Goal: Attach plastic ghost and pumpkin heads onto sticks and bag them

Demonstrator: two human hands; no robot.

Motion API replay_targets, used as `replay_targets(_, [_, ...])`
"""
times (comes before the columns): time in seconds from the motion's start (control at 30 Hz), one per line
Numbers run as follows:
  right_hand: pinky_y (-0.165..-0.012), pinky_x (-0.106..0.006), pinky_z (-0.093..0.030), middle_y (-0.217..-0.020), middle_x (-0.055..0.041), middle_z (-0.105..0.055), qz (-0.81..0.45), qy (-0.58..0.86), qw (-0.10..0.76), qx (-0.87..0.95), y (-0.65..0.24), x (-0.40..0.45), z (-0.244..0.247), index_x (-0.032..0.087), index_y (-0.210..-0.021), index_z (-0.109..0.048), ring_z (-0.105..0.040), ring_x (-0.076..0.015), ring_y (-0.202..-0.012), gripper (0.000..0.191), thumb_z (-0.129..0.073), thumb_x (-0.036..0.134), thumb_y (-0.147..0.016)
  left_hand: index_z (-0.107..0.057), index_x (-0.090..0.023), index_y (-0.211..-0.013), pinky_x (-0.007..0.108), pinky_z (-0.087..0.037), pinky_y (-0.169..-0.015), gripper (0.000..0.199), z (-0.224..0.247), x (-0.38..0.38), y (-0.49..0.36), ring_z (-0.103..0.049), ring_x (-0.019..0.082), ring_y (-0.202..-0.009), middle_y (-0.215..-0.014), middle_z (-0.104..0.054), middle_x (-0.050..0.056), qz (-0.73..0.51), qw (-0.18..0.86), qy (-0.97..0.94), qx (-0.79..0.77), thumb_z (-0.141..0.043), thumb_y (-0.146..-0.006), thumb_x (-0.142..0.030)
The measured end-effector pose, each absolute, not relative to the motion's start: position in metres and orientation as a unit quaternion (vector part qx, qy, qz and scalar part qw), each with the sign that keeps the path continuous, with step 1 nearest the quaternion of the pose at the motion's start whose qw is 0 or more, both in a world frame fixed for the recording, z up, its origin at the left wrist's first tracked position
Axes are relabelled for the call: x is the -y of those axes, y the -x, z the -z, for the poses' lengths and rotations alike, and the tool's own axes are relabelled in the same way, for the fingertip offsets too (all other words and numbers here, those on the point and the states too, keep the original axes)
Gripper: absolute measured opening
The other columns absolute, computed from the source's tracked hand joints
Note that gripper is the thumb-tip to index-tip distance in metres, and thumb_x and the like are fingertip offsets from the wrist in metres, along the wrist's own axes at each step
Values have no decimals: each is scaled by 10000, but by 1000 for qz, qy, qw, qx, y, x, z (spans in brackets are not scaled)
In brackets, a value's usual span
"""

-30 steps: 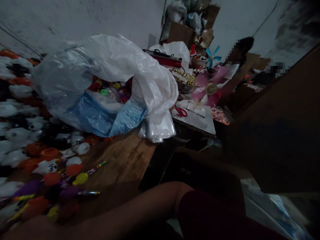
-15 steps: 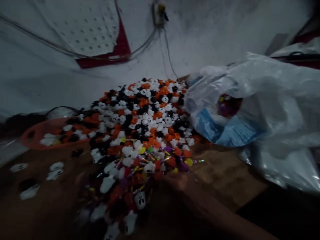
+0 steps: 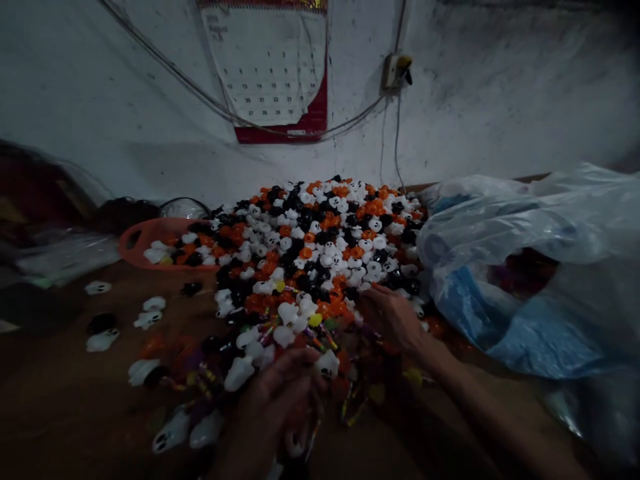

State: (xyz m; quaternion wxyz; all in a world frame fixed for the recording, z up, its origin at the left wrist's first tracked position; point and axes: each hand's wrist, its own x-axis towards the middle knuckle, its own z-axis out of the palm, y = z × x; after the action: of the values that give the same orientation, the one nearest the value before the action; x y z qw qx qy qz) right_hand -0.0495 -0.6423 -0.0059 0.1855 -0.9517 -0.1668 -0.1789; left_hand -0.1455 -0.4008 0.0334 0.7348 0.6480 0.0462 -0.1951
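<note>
A big heap of small plastic ghost, pumpkin and black pieces [image 3: 320,233] lies ahead, against the wall. At its near edge my left hand [image 3: 275,393] has its fingers curled together; what they hold is too dark to make out. A white ghost piece [image 3: 327,365] sits right at those fingertips, and striped, colourful strands [image 3: 320,337] lie just beyond them. My right hand [image 3: 397,317] reaches to the heap's right front, fingers stretched out and touching the pieces. Several loose ghost pieces [image 3: 170,430] and strands lie left of my left hand.
An orange plastic tray [image 3: 131,245] with pieces on it is at the left of the heap. Clear plastic bags with blue printing [image 3: 540,333] bulge at the right. A wall calendar [image 3: 270,73], a cable and a socket [image 3: 393,73] are on the wall behind.
The camera view has turned left. My left hand now shows plainly at the heap's front. The right hand has moved forward, deeper to the right side of the heap.
</note>
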Motion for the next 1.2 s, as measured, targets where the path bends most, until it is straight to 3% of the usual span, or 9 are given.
replay_targets(0.2, [-777, -269, -382, -915, -116, -598, 183, 957, 123, 187, -32, 612, -5, 116, -928, -600, -540, -194, -875, 232, -379, 81, -868, -586, -202, -1096, 240, -437, -559, 351, -2, 389, 115, -607, 149, -640, -1021, -665, 82, 180, 630, -755, -11, -540, -771, -328])
replay_targets(0.33, [-857, -321, -350, -947, -154, -589, 172, 956, 106, 213, -66, 593, -15, 99, -924, -603, -514, -239, -959, 235, -380, 78, -854, -667, -226, -921, 252, -446, -614, 241, -7, 378, 114, -619, 179, -721, -943, -689, 43, 147, 572, -806, -33, -521, -732, -254])
replay_targets(0.47, [-793, -274, -373, -980, -116, -617, 110, 946, 100, 287, -74, 556, -17, 141, -978, -610, -546, -206, -937, 225, -408, 157, -883, -669, -224, -905, 253, -445, -660, 217, -39, 375, 98, -633, 194, -767, -816, -697, 26, 178, 567, -804, 3, -511, -782, -307])
replay_targets(0.6, [-672, -233, -396, -886, -84, -657, 33, 944, 98, 312, -70, 517, -7, 168, -915, -655, -594, -180, -816, 199, -530, 313, -859, -666, -221, -879, 231, -387, -556, 217, -65, 355, 55, -576, 162, -599, -641, -640, -5, 38, 498, -866, -14, -571, -768, -382])
replay_targets(0.7, [-732, -258, -409, -966, -124, -655, 24, 946, 103, 306, -65, 500, -2, 140, -916, -672, -589, -213, -913, 183, -555, 261, -844, -660, -195, -803, 217, -361, -520, 193, -62, 335, 29, -509, 130, -546, -576, -568, -19, -47, 602, -794, -75, -650, -705, -361])
replay_targets(0.9, [-677, -233, -396, -960, -75, -667, 49, 937, 162, 305, -58, 513, -9, 169, -971, -660, -618, -173, -828, 213, -529, 309, -880, -631, -168, -834, 236, -463, -708, 249, -38, 310, 33, -578, 147, -813, -875, -605, 26, -48, 767, -632, -101, -691, -606, -249])
replay_targets(1.0, [-612, -234, -377, -908, -70, -669, 84, 938, 183, 281, -43, 533, -13, 158, -1013, -618, -616, -164, -751, 237, -480, 323, -914, -632, -157, -839, 221, -455, -722, 264, -35, 308, 40, -572, 146, -846, -901, -607, 32, -23, 783, -616, -83, -719, -597, -217])
replay_targets(1.1, [-613, -244, -375, -884, -60, -654, 119, 935, 192, 272, -14, 548, -16, 163, -979, -590, -604, -172, -762, 208, -454, 312, -928, -629, -162, -884, 204, -419, -598, 224, -40, 313, 43, -553, 123, -731, -882, -614, 30, -24, 740, -669, -69, -659, -669, -221])
replay_targets(1.2, [-649, -264, -380, -866, -55, -626, 170, 925, 212, 264, 20, 557, -17, 172, -924, -564, -583, -182, -784, 182, -445, 309, -932, -611, -193, -1042, 198, -403, -587, 322, -46, 328, 48, -552, 118, -711, -886, -620, 24, -21, 694, -720, -8, -634, -726, -247])
